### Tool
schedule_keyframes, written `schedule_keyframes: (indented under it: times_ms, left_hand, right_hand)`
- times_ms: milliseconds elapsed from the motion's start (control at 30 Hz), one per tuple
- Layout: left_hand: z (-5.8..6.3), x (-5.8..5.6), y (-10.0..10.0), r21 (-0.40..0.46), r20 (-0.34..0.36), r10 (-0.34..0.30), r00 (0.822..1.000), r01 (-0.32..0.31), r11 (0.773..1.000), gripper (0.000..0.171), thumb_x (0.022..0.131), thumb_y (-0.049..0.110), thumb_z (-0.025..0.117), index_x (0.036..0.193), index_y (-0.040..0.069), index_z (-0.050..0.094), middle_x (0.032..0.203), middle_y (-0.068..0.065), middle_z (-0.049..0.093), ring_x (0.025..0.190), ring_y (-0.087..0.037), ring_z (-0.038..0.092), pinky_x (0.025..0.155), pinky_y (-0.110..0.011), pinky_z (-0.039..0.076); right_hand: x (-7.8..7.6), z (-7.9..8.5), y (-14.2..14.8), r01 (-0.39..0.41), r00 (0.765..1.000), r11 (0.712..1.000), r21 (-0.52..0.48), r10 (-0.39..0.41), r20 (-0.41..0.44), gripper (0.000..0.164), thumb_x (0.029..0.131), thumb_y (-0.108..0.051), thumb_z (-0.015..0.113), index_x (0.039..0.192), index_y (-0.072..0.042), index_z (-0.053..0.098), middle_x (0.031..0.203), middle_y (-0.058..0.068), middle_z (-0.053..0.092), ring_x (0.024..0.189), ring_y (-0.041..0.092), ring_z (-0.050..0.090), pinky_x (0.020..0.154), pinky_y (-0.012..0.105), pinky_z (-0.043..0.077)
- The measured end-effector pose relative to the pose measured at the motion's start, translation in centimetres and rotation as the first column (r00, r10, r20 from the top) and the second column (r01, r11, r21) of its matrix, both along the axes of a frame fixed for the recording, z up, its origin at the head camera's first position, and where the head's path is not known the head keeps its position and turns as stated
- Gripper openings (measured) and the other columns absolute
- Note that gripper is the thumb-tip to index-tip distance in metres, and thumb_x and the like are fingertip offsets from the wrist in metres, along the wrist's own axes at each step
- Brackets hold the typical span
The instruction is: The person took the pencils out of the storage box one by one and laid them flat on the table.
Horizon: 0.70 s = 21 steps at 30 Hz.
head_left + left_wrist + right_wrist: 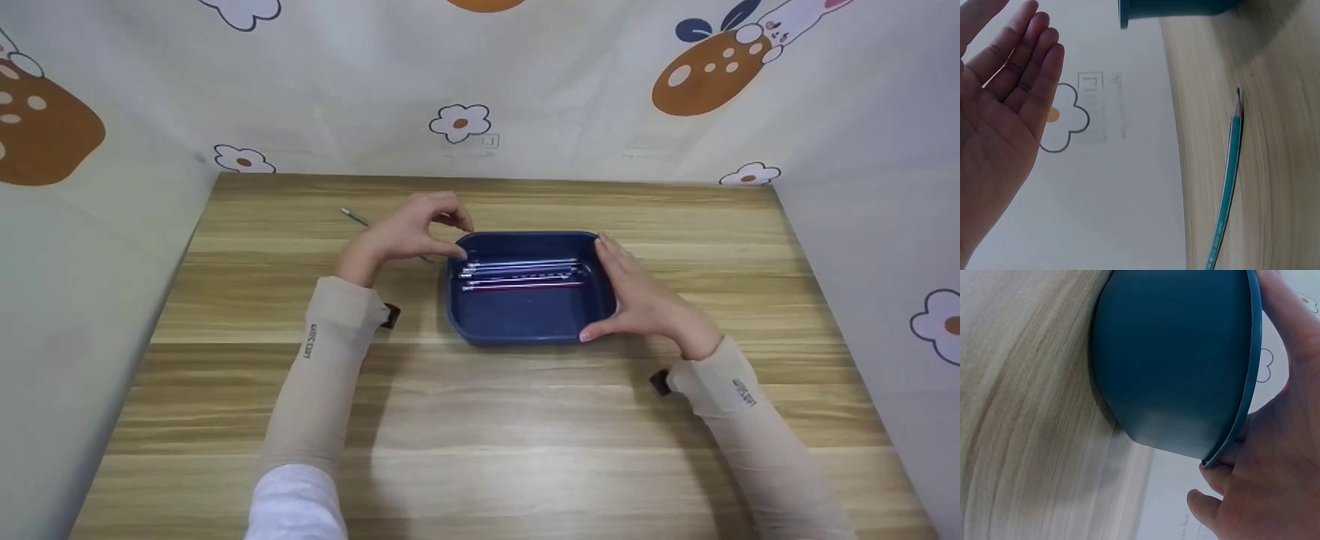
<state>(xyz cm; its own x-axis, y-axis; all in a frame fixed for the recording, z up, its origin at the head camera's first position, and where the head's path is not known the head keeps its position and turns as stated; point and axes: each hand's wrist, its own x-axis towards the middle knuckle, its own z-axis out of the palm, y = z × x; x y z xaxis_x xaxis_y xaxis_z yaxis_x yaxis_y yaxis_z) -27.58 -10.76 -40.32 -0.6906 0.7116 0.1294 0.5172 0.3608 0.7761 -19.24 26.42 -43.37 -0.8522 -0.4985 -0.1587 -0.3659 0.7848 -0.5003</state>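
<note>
On the left sleeve (pixel 319 382) we read "Let's Slim" in dark letters set lengthwise near the wrist — and the right sleeve (pixel 750 427) carries what looks to us like the same wording, slanted and blurrier. On the white backdrop (pixel 360 97), close to a printed flower (pixel 460 124), we see a faint boxed mark with a line of fainter print alongside; we cannot make out a word in either. The teal pencil (pixel 1229 180) bears tiny lettering — too small for us to read.
</note>
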Motion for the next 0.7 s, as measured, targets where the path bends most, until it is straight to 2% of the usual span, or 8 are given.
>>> schedule_keyframes:
  times_ms: [200, 433, 700]
  left_hand:
    - [-0.2, 0.6, 1.2, 0.009, 0.045, -0.074, 0.996, 0.074, 0.997, 0.036, 0.08, 0.007, 0.081, 0.109, -0.005, 0.065, 0.112, -0.019, 0.066, 0.112, -0.029, 0.063, 0.107, -0.036, 0.049]
    - [-0.4, 1.3, 2.4, -0.043, 0.032, -0.121, 0.992, 0.122, 0.992, 0.034, 0.084, 0.01, 0.078, 0.112, -0.003, 0.065, 0.115, -0.016, 0.065, 0.115, -0.027, 0.061, 0.107, -0.037, 0.047]
    - [-1.2, 1.9, 4.3, -0.104, 0.096, -0.172, 0.98, 0.182, 0.978, 0.03, 0.085, 0.004, 0.075, 0.114, -0.002, 0.067, 0.117, -0.015, 0.065, 0.116, -0.031, 0.061, 0.106, -0.039, 0.049]
  right_hand:
    - [0.0, 0.2, -0.1, -0.002, 1.0, 1.0, -0.023, 0.002, 0.011, 0.141, 0.062, -0.053, 0.09, 0.157, 0.003, 0.002, 0.167, 0.021, -0.002, 0.155, 0.038, -0.001, 0.125, 0.056, 0.007]
    - [0.0, 0.1, 0.0, 0.008, 1.0, 1.0, -0.013, -0.008, 0.009, 0.142, 0.062, -0.055, 0.089, 0.158, 0.002, 0.002, 0.167, 0.021, -0.002, 0.155, 0.038, -0.001, 0.125, 0.056, 0.008]
    - [0.0, 0.1, 0.0, 0.006, 1.0, 1.0, -0.009, -0.006, 0.015, 0.141, 0.062, -0.055, 0.089, 0.158, 0.002, 0.002, 0.167, 0.021, -0.002, 0.155, 0.038, -0.001, 0.125, 0.056, 0.008]
